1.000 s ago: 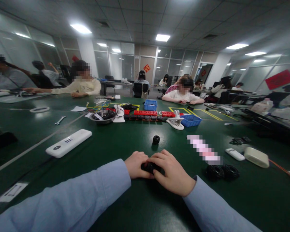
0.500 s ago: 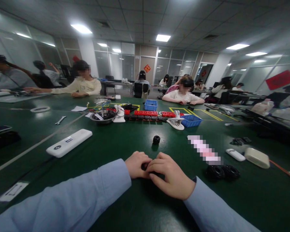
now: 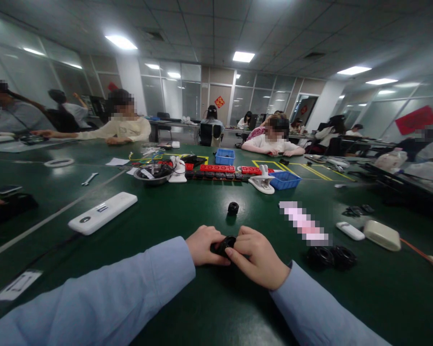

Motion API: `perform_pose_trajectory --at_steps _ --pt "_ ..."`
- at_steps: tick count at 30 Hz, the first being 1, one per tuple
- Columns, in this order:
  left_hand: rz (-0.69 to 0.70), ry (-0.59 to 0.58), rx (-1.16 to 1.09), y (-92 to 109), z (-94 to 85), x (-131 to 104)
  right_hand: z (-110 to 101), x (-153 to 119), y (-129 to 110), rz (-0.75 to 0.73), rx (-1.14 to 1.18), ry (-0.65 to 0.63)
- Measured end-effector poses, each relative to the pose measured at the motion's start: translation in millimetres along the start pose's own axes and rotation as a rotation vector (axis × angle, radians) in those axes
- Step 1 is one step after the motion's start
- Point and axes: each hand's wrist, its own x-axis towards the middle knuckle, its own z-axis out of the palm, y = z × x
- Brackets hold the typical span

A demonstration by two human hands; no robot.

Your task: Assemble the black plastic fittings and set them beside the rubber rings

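A black ring-shaped part [image 3: 228, 243] is held between the two hands, above the middle of the counter [image 3: 191, 209] toward its near edge. The left hand [image 3: 206, 245] is partly closed round its left side, thumb below. The right hand [image 3: 258, 257] is drawn into a pinch, thumb and curled fingers at the right rim. Whether the part touches the counter cannot be told.

Handling, in this inspector's judgement: the left grip should stay steady while the right works at the rim; fingertips are best kept off the ring's face, and the part low.

A small black part [image 3: 233, 208] stands just beyond the hands, farther from the near edge. Two black coils [image 3: 332, 257] lie toward the right edge.

Compared with half a second ago, the right fingers have curled in and uncovered the ring, which they then largely hid. The small black part is unmoved.
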Motion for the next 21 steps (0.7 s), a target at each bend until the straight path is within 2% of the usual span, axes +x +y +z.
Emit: perform_pose_trajectory --at_steps 3,10,14,17,21 --pt "-0.005 -0.009 0.005 1.5 -1.3 -1.0 0.0 0.0 4.9 0.066 -0.035 0.005" --pt "-0.031 -0.029 -0.013 5.7 -5.7 -1.6 1.2 1.8 11.0 0.337 -0.12 -0.053" --pt "-0.023 -0.03 -0.016 4.3 -5.6 -2.0 1.5 2.4 13.4 0.428 -0.156 -0.063" --pt "-0.02 -0.026 -0.016 4.1 -5.0 -2.4 1.6 2.0 12.6 0.43 -0.121 -0.032" --pt "-0.027 -0.016 0.01 4.9 -4.5 -2.4 0.2 1.3 5.4 0.344 -0.064 0.048"
